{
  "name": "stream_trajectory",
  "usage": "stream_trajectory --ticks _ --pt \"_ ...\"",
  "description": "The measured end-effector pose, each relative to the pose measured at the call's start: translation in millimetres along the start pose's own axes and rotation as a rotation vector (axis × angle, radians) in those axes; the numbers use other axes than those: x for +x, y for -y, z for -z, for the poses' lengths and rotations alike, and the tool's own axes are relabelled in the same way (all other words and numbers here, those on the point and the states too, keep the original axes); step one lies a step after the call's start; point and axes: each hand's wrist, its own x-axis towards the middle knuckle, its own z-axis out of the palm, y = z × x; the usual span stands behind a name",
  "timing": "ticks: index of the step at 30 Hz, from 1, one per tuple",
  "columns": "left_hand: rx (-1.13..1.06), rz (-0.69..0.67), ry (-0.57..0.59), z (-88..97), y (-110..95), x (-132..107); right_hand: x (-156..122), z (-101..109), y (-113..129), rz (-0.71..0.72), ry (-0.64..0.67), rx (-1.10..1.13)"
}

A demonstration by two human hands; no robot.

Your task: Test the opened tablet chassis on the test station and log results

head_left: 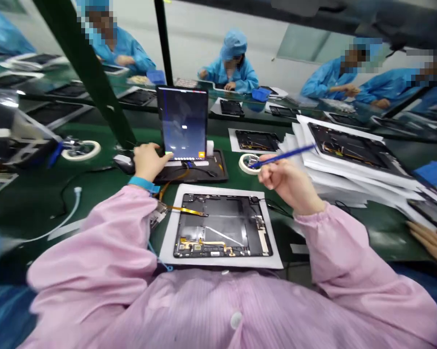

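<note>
My left hand (148,162) is at the lower left corner of an upright lit tablet screen (184,123), its thumb stretched toward the screen's edge and apart from the fingers. Whether it touches the screen I cannot tell. Raised above the table, my right hand (286,183) is closed on a slim blue stick-like tool (286,156). Before me an opened tablet housing (222,225) lies flat on a white sheet (278,257), its inner parts and an orange flex cable (185,210) showing. The screen stands on a black base (218,167) with cables around it.
Rolls of white tape (244,165) (93,151) lie on the green table (95,194). A stack of white sheets (323,179) with an opened housing (356,148) on top stands to the right. A green post (85,72) rises at left. A co-worker's hand (431,242) shows at far right.
</note>
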Motion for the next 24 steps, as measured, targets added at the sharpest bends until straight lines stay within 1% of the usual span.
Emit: stream_trajectory --ticks 1,2,3,5,7,8,9,11,13,15,17,24 --pt "-0.013 -0.016 -0.017 5.6 -6.6 -6.6 -15.8 0.5 -7.0 -0.004 -0.027 0.077" --pt "-0.058 -0.050 0.015 11.8 -14.3 -14.9 -30.3 1.0 -17.2 -0.025 -0.059 0.116" --pt "-0.128 -0.109 0.122 18.0 -22.6 -24.8 -42.9 2.0 -29.8 -0.060 -0.084 0.137" --pt "-0.238 -0.222 0.445 28.3 -39.1 -47.4 -60.8 6.7 -56.5 -0.151 -0.101 0.152" --pt "-0.252 -0.311 0.734 33.3 -52.3 -69.3 -69.2 14.2 -77.7 -0.211 -0.097 0.068" --pt "-0.225 -0.341 0.853 33.7 -57.1 -78.3 -70.8 18.0 -84.5 -0.202 -0.115 -0.011" --pt "-0.188 -0.362 0.946 33.1 -60.5 -85.6 -71.3 21.1 -88.8 -0.176 -0.142 -0.097" --pt "-0.106 -0.400 1.068 30.2 -64.2 -95.1 -71.0 24.5 -91.5 -0.122 -0.190 -0.240" --pt "-0.051 -0.443 1.116 27.2 -65.4 -99.5 -70.9 24.3 -90.8 -0.097 -0.218 -0.329" --pt "-0.013 -0.480 1.126 25.2 -65.8 -101.4 -71.6 22.6 -90.3 -0.082 -0.255 -0.401" --pt "0.009 -0.489 1.124 24.3 -66.4 -102.6 -72.6 21.5 -91.0 -0.057 -0.287 -0.460" --pt "-0.055 -0.452 1.172 20.2 -65.2 -103.3 -71.4 22.4 -91.6 -0.007 -0.203 -0.565"
